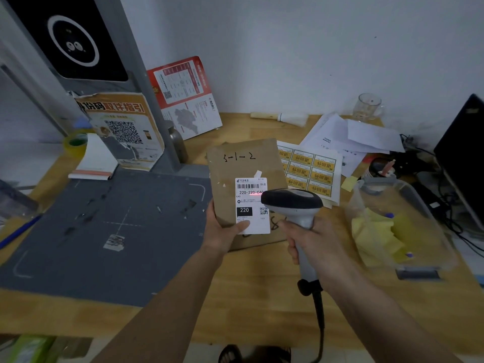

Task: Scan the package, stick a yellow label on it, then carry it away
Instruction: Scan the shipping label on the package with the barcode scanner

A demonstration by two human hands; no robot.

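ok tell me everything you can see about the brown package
The brown package is a flat kraft-paper envelope, slightly creased, lying over the edge of the wooden desk and partly covering the yellow label sheet. "3-1-2" is handwritten near its far edge. A white shipping label with barcode, "220-220-040" and a QR code is stuck on it. The left hand grips its near-left edge, thumb on the label. The barcode scanner in the right hand throws a red line across the label.

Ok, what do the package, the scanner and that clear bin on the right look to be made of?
Package: apparently brown kraft paper or thin card, matte and creased, with a white paper shipping label.
Scanner: seemingly molded plastic, a smooth black head on a light grey handle with a slight sheen.
Clear bin: likely translucent plastic; yellow notes show through its hazy wall.
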